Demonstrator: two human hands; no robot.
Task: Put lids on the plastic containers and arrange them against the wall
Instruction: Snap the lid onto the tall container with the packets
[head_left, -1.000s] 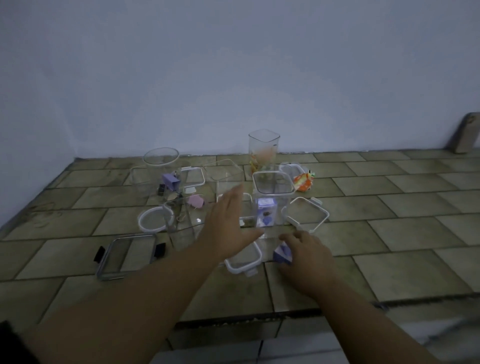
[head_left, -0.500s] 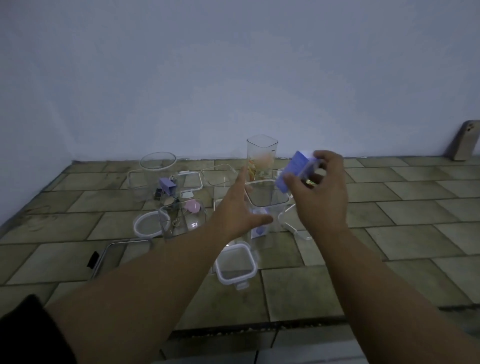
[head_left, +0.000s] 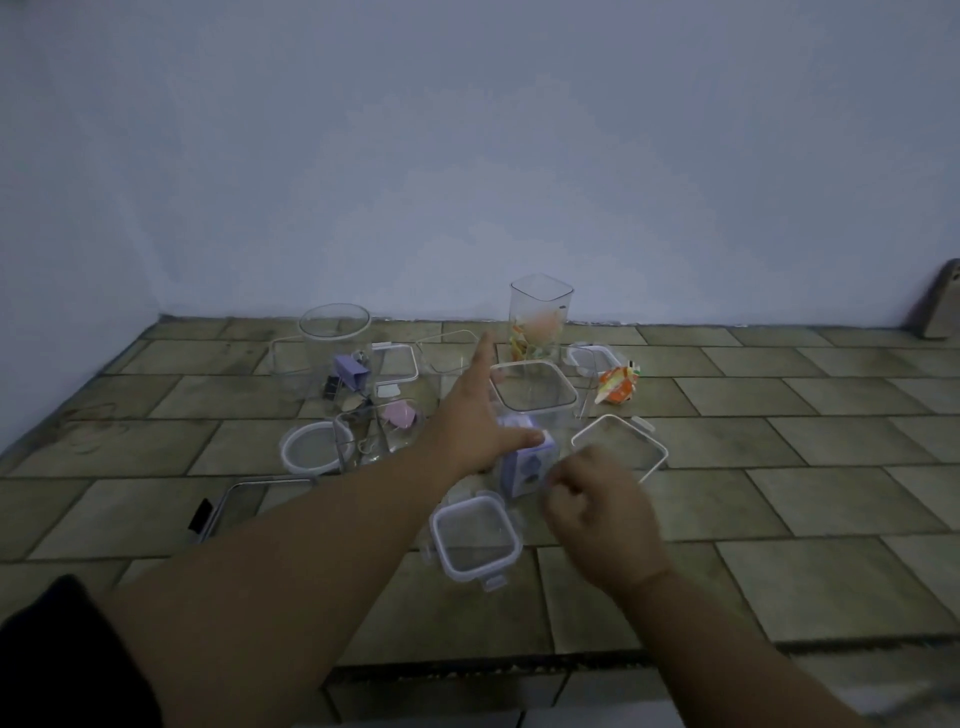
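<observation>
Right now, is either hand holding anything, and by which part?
The left hand braces the square clear container at its left side, thumb across the front, fingers straight. The right hand is curled, with nothing visible in it.

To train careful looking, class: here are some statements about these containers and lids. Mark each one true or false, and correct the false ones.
1. The tall square container near the wall has its lid on. False: the tall square container's top is open.
2. A small square lid lies on the floor beside the right hand. True.
3. The left hand has straight fingers. True.
4. The round lid sits on the round container. False: the round lid lies on the floor.
</observation>
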